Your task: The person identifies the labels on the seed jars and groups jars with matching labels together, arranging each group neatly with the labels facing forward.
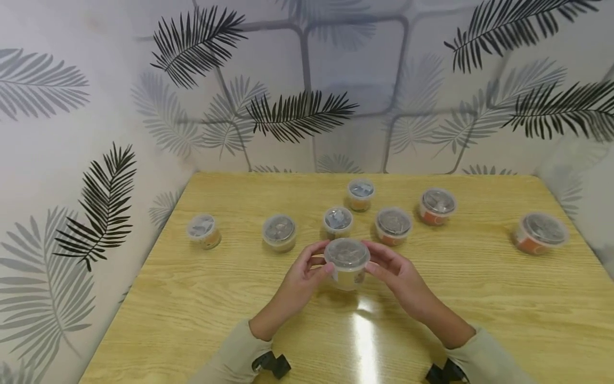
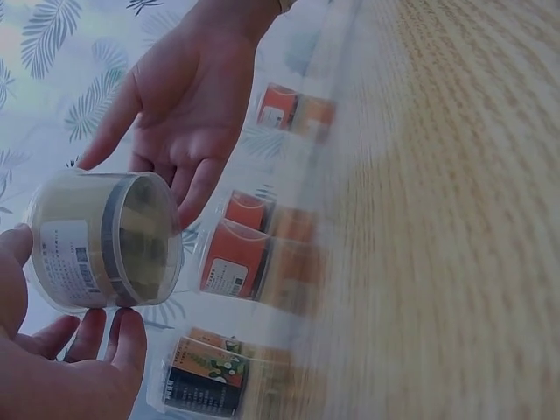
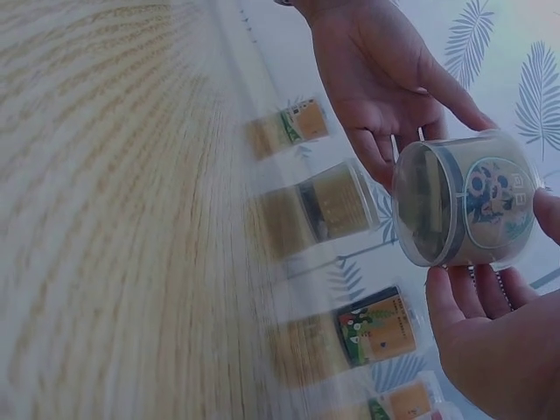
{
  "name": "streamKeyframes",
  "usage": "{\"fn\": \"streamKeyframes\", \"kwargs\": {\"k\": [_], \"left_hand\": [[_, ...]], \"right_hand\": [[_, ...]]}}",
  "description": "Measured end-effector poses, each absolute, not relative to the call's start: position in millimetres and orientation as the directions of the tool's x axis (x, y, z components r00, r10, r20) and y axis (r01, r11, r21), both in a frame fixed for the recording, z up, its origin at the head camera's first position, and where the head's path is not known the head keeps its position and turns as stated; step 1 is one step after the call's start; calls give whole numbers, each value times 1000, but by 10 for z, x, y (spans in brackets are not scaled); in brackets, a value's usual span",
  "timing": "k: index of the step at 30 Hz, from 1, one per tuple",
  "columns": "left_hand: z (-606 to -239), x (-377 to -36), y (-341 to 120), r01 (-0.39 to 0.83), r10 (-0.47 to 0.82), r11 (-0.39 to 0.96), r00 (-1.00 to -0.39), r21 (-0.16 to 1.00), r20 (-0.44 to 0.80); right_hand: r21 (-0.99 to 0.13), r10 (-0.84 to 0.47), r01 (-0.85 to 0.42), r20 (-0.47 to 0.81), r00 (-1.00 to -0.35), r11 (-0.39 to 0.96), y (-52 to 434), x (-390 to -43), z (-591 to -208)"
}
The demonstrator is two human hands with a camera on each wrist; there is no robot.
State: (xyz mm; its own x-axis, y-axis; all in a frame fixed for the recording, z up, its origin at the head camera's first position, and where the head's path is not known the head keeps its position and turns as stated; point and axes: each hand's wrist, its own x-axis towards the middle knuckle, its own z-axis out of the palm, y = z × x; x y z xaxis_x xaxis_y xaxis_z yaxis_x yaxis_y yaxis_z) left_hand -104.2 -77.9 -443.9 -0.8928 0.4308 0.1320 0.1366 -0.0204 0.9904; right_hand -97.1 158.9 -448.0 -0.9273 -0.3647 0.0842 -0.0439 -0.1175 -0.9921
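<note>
Centrally, a clear lidded tub is held between the left hand and the right hand.
The tub is gripped just above the near-middle of the tabletop: the fingers of both hands are lightly curled round its sides, thumbs near the lid. Seven similar tubs are set out on the tabletop beyond it, the nearest just behind, one at far left and one well apart at right.
</note>
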Motion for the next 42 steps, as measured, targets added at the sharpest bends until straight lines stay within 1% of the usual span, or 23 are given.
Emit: {"fn": "streamKeyframes", "kwargs": {"k": [3, 6, 11, 15, 18, 22, 30, 37, 42], "left_hand": [[-4355, -1018, -752, 125, 441, -14, -889, 992, 119], [-4248, -983, -736, 96, 455, -2, -887, 995, 86], [-4179, -948, -738, 38, 485, 4, -874, 999, 31], [-4197, -942, -739, 34, 511, 16, -859, 999, 21], [-4209, -940, -742, 38, 527, 7, -849, 999, 29], [-4215, -940, -754, 46, 540, -4, -841, 999, 40], [-4212, -946, -782, 58, 510, 21, -859, 998, 39], [-4201, -955, -799, 73, 493, 16, -868, 997, 56], [-4430, -1040, -824, 118, 495, -2, -863, 993, 103]], "right_hand": [[-994, -331, -34, 68, -941, -106, 1592, -959, -4482], [-996, -324, -24, 52, -945, -90, 1581, -961, -4492], [-998, -374, 4, 23, -927, -70, 1544, -972, -4512], [-996, -434, 18, 22, -901, -86, 1514, -974, -4510], [-994, -470, 26, 28, -882, -108, 1497, -977, -4509], [-992, -488, 44, 18, -873, -115, 1480, -981, -4510], [-990, -488, 26, 46, -872, -140, 1453, -988, -4503], [-992, -451, -1, 58, -890, -125, 1485, -991, -4518], [-993, -411, -17, 65, -909, -120, 1503, -994, -4517]]}}
